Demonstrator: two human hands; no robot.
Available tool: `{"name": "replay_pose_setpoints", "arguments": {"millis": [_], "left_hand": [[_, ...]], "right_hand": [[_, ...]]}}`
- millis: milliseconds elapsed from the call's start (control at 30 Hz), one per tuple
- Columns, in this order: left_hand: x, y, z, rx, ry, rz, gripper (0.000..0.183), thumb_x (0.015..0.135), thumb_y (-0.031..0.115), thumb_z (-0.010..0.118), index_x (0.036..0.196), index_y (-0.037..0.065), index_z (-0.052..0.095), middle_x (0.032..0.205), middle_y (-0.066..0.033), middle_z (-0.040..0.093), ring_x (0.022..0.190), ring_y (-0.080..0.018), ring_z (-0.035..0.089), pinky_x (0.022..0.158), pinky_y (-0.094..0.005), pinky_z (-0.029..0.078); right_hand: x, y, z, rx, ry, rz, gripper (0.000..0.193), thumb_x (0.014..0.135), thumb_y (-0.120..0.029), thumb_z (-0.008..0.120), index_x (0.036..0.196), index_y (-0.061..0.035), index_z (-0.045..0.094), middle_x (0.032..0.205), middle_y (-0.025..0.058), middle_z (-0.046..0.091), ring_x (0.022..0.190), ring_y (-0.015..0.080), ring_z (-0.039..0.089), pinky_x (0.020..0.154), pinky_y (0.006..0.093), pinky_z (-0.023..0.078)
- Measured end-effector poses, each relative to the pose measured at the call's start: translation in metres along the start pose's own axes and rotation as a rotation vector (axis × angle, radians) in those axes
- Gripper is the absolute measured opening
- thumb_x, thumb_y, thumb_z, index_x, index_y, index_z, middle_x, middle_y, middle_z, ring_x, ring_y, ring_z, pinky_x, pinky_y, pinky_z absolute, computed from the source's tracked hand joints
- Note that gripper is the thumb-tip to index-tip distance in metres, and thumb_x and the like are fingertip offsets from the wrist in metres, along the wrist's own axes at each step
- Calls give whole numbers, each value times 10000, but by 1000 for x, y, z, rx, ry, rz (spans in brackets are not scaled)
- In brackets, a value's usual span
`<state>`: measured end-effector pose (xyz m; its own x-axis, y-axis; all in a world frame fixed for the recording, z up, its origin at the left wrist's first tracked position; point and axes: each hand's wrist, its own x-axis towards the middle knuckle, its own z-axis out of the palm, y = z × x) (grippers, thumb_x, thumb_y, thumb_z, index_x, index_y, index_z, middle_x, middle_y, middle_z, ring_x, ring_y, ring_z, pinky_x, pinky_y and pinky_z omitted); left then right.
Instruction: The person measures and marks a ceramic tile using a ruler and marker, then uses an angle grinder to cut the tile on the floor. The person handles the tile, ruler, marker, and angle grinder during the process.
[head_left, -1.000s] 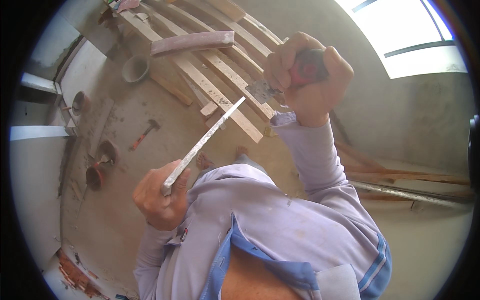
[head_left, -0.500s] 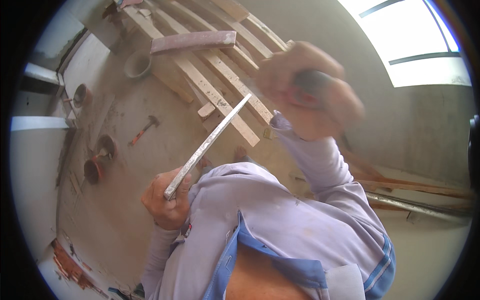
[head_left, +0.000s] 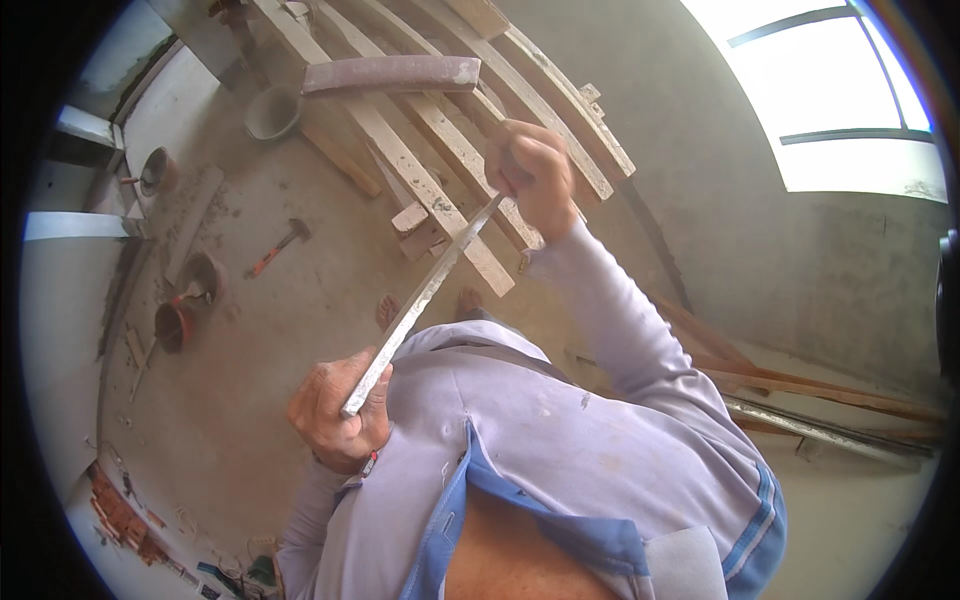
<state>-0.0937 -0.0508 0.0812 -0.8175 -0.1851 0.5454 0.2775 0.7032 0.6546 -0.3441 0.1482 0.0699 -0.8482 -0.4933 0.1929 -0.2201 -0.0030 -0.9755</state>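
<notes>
My left hand (head_left: 345, 410), low and left of centre, is closed around the lower end of a thin slab (head_left: 415, 308). The slab is seen almost edge-on, whitish and rough along its edge, and slants up to the right. At its upper end is my right hand (head_left: 535, 178), made into a fist. A tool with a black and red handle is in that fist; now the fingers hide nearly all of it. A narrow grey part (head_left: 486, 213) by the fist lies along the slab's end; whether it belongs to the tool, I cannot tell.
Long wooden beams (head_left: 430, 130) lie ahead, with a curved pinkish piece (head_left: 390, 76) across them. On the floor to the left are a hammer (head_left: 279, 248), buckets (head_left: 173, 326) and a round basin (head_left: 271, 114). Planks and a metal bar (head_left: 820, 428) lie along the right wall.
My right hand has come down and left from above the slab to its upper end, turning so the handle no longer shows. The left hand with the slab has barely shifted.
</notes>
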Motion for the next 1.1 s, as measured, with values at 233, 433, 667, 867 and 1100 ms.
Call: {"name": "replay_pose_setpoints", "arguments": {"millis": [233,433,667,867,1100], "left_hand": [[-2,3,-6,13,-23,-76,221,850,95,796,996,2,660,855,-97,731,628,-223,652,542,-318,497],[-3,3,5,-6,48,42,206,850,79,791,984,1,655,847,-103,734,621,-218,648,541,-314,496],[-11,11,0,38,20,-73,221,839,86,806,990,8,664,859,-98,734,640,-219,659,546,-327,500],[10,25,-1,79,-37,-159,187,843,96,799,979,37,685,819,-81,707,652,-230,663,560,-333,498],[34,31,3,62,-45,-157,189,836,108,785,966,44,664,785,-99,671,665,-293,668,581,-376,514]], "right_hand": [[6,-62,-11,452,-37,-208,535,893,-473,418,698,3,566,578,60,514,478,125,428,463,285,315],[13,18,-29,174,77,86,539,888,-472,416,643,-13,554,530,61,505,450,128,407,440,289,297],[10,4,-13,267,-78,-12,542,898,-474,402,711,6,574,554,80,522,467,135,409,454,287,300],[7,-30,-29,297,-30,43,504,910,-445,371,751,2,541,555,81,502,469,144,401,450,290,310],[-8,-147,-3,589,-337,-256,552,921,-576,458,818,-38,525,629,71,500,522,189,399,501,329,317]]}}
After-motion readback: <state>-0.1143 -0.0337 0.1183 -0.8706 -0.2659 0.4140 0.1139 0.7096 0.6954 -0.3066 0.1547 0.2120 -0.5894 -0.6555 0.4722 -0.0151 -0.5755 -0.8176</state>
